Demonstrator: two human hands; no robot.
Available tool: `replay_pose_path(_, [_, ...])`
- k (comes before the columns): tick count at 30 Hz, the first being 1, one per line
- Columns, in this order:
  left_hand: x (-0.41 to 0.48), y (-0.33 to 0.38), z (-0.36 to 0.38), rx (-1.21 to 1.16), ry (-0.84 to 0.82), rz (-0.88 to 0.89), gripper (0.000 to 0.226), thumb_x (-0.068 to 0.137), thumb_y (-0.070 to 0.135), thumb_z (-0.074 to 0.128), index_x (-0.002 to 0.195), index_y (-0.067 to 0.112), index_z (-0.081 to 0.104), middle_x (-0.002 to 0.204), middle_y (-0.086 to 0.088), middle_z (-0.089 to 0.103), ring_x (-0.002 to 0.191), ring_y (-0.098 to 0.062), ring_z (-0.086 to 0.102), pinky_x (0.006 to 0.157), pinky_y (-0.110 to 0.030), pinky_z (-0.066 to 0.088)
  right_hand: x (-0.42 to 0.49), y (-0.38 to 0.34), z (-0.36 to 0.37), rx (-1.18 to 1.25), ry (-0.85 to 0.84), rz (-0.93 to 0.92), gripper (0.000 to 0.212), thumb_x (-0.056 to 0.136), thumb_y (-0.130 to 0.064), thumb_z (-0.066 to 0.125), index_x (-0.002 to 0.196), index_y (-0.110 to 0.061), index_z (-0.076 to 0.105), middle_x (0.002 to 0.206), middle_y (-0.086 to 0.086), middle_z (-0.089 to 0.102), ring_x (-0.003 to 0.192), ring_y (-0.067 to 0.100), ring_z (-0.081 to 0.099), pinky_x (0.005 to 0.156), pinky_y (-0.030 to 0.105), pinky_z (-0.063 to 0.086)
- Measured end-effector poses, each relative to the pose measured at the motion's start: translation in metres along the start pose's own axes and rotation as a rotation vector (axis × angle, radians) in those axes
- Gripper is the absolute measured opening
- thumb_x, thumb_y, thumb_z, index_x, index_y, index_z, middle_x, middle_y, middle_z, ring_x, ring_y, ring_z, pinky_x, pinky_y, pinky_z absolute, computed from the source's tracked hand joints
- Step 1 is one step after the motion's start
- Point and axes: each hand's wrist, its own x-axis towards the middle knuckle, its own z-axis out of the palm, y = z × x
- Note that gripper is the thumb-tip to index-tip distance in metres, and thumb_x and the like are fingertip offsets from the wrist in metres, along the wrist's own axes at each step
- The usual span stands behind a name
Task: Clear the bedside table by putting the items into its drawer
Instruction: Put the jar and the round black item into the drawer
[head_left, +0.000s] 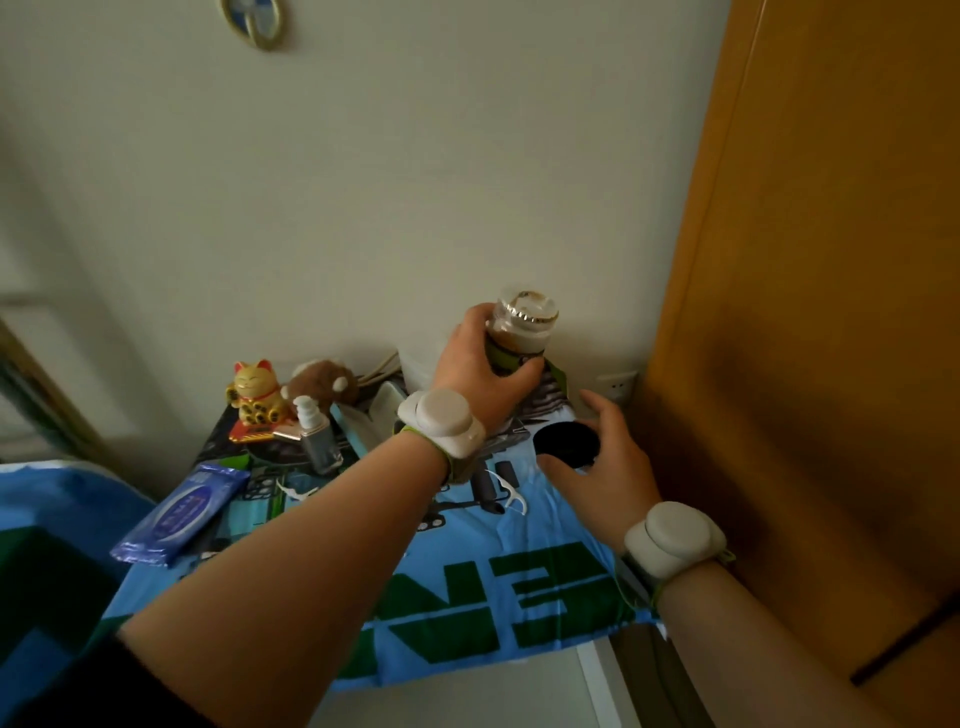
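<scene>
My left hand (480, 366) grips a clear jar (522, 327) with brown contents and a green label, holding it above the back right of the bedside table (467, 618), which is covered by a blue and green cloth. Its foil-rimmed mouth is uncovered. My right hand (605, 462) hovers with curved fingers around a black round lid (566, 441) lying on the cloth; whether it touches the lid is unclear. On the table stand a gold lucky cat (254, 402), a brown plush toy (324, 384), a pump bottle (314, 434), a blue wipes pack (182, 514) and white floss picks (511, 496).
An orange wooden door (810, 312) stands close on the right. A wall socket (618, 384) sits behind the table. A blue bed cover (57, 519) lies at the left. The white front of the table (467, 701) shows below the cloth's edge.
</scene>
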Motion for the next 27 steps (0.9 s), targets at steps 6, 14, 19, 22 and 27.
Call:
replay_pose_path(6, [-0.075, 0.008, -0.060, 0.147, -0.087, 0.019, 0.061, 0.073, 0.028, 0.073, 0.126, 0.023, 0.043, 0.116, -0.003, 0.058, 0.106, -0.018, 0.056, 0.092, -0.032, 0.048, -0.039, -0.039, 0.001, 0.008, -0.018, -0.086, 0.073, 0.079, -0.019, 0.072, 0.139, -0.024, 0.030, 0.120, -0.010, 0.047, 0.108, 0.002, 0.046, 0.086, 0.010, 0.037])
replay_pose_path(14, [-0.169, -0.003, -0.108, 0.251, -0.133, -0.044, 0.063, 0.072, 0.023, 0.074, 0.128, 0.023, 0.045, 0.117, -0.004, 0.056, 0.104, -0.020, 0.054, 0.085, -0.022, 0.038, -0.095, -0.066, 0.023, -0.093, -0.184, -0.198, 0.075, 0.073, -0.025, 0.076, 0.137, -0.029, 0.036, 0.117, -0.012, 0.046, 0.108, -0.002, 0.043, 0.080, -0.008, 0.030])
replay_pose_path(19, [-0.214, -0.018, -0.131, 0.291, -0.172, -0.121, 0.068, 0.073, 0.025, 0.072, 0.133, 0.026, 0.040, 0.122, -0.004, 0.051, 0.109, -0.020, 0.049, 0.090, -0.026, 0.039, -0.120, -0.074, 0.047, -0.042, -0.299, -0.150, 0.075, 0.071, -0.027, 0.078, 0.133, -0.034, 0.037, 0.114, -0.014, 0.049, 0.098, -0.004, 0.055, 0.078, 0.005, 0.042])
replay_pose_path(22, [-0.236, -0.028, -0.141, 0.364, -0.189, -0.119, 0.068, 0.072, 0.027, 0.072, 0.134, 0.023, 0.043, 0.118, -0.007, 0.052, 0.108, -0.027, 0.050, 0.094, -0.041, 0.042, -0.134, -0.077, 0.062, -0.017, -0.374, -0.117, 0.071, 0.068, -0.027, 0.080, 0.128, -0.032, 0.044, 0.111, -0.017, 0.053, 0.095, -0.006, 0.058, 0.081, 0.011, 0.049])
replay_pose_path(27, [-0.260, -0.045, -0.158, 0.500, -0.199, -0.082, 0.070, 0.072, 0.031, 0.071, 0.135, 0.022, 0.043, 0.118, -0.009, 0.054, 0.106, -0.029, 0.050, 0.100, -0.040, 0.036, -0.150, -0.074, 0.087, -0.082, -0.489, -0.109, 0.064, 0.066, -0.035, 0.080, 0.123, -0.031, 0.052, 0.118, -0.006, 0.059, 0.112, 0.012, 0.055, 0.098, 0.040, 0.047])
